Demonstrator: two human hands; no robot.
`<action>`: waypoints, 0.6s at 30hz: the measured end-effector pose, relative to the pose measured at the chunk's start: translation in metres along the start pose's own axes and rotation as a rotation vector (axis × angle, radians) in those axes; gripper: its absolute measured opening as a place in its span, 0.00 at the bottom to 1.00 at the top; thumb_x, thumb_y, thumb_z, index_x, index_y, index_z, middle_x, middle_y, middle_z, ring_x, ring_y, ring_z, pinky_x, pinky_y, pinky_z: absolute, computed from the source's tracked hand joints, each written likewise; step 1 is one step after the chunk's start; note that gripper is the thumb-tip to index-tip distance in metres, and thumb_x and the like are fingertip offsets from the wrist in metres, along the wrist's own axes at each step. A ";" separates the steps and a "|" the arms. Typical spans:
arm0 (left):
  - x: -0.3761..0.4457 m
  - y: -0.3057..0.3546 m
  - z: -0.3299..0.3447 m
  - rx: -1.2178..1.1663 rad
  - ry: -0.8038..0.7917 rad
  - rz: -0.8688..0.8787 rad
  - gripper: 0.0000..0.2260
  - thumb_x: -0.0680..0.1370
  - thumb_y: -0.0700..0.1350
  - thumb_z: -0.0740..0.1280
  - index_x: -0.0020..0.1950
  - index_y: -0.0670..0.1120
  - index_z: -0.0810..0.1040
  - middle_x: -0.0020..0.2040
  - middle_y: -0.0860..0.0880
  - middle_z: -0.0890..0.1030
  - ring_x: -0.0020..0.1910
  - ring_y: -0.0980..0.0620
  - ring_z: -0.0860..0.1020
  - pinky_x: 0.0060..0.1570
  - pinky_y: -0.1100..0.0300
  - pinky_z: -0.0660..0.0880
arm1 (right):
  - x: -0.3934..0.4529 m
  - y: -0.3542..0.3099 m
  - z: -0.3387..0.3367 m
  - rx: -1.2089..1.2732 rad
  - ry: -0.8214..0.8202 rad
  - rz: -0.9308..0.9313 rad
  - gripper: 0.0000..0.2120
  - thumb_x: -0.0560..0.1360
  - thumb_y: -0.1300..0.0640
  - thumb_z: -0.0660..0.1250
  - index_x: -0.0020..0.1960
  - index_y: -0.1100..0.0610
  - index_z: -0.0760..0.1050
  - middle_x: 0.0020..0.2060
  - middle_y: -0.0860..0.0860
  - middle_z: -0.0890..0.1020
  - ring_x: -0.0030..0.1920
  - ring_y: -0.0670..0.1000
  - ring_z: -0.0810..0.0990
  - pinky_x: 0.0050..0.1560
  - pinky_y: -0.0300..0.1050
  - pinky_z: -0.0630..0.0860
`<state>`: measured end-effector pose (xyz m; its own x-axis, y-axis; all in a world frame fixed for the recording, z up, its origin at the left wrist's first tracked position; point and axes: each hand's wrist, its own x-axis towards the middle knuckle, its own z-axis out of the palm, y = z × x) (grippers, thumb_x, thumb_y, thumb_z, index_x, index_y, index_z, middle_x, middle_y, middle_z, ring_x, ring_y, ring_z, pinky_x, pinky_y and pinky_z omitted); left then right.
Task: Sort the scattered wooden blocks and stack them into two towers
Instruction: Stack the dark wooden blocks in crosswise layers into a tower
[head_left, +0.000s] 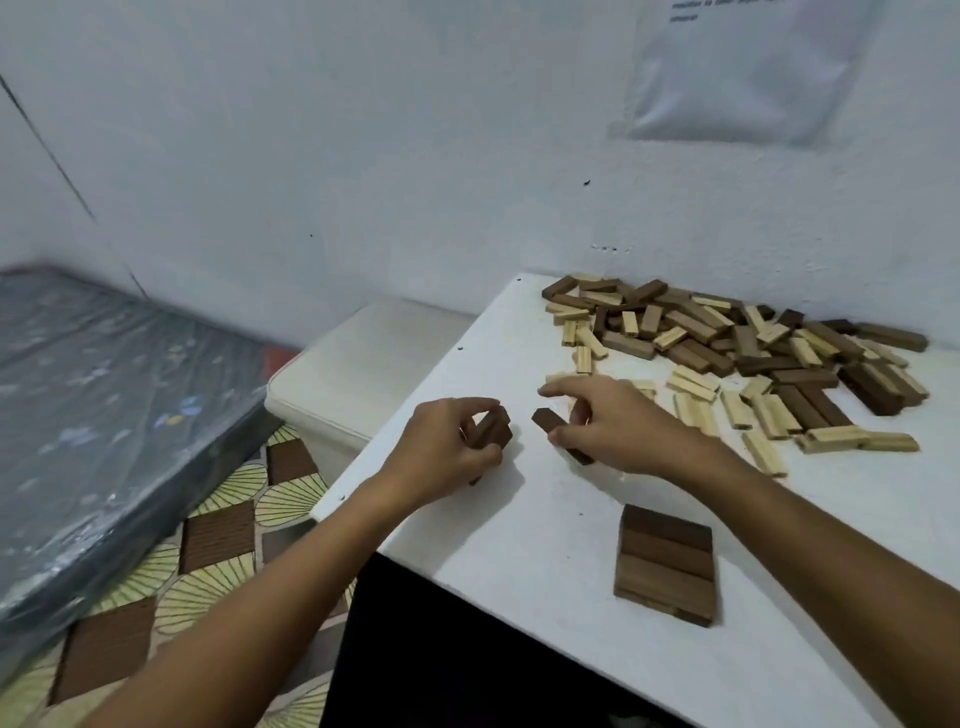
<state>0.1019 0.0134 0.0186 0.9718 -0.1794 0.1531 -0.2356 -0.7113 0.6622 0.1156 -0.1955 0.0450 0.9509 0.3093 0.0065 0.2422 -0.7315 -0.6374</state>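
Dark blocks: three laid flat (665, 564), hands (445, 443) gripping others.

A: Where does the pile of blocks (727, 353) lie?
B: On the counter (545, 519), at its far right, against the wall (363, 156).
A: And in front of the pile?
B: Both hands, nearer the viewer. The left hand (447, 447) lies left of the right hand (618, 426), each with a block in its grip.
A: Nearer still?
B: A flat layer of three blocks (665, 564), side by side on the counter.
A: Left of the pile?
B: A mattress (104, 389) on the floor (208, 545), well apart.
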 end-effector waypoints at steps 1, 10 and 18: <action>-0.007 -0.001 -0.002 0.017 0.007 -0.003 0.11 0.70 0.40 0.70 0.51 0.47 0.82 0.31 0.48 0.80 0.30 0.53 0.77 0.35 0.67 0.71 | 0.000 -0.007 0.007 -0.029 -0.053 -0.011 0.24 0.75 0.55 0.69 0.70 0.49 0.71 0.41 0.40 0.75 0.43 0.45 0.77 0.41 0.38 0.67; -0.042 -0.022 -0.003 0.053 0.094 -0.044 0.13 0.70 0.55 0.74 0.51 0.53 0.83 0.30 0.52 0.79 0.33 0.59 0.76 0.33 0.70 0.65 | 0.000 -0.025 0.053 -0.253 -0.155 -0.021 0.16 0.74 0.47 0.66 0.58 0.53 0.78 0.54 0.52 0.81 0.52 0.53 0.79 0.50 0.49 0.77; -0.038 -0.043 -0.032 0.175 -0.194 0.120 0.36 0.62 0.68 0.67 0.67 0.55 0.75 0.64 0.56 0.76 0.61 0.59 0.70 0.63 0.57 0.67 | -0.005 -0.024 0.035 -0.221 -0.294 -0.147 0.31 0.72 0.47 0.72 0.72 0.51 0.68 0.61 0.48 0.72 0.57 0.45 0.71 0.53 0.43 0.71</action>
<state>0.0752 0.0729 0.0074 0.9208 -0.3841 0.0677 -0.3631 -0.7806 0.5088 0.0979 -0.1579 0.0333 0.8151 0.5581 -0.1557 0.4382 -0.7696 -0.4645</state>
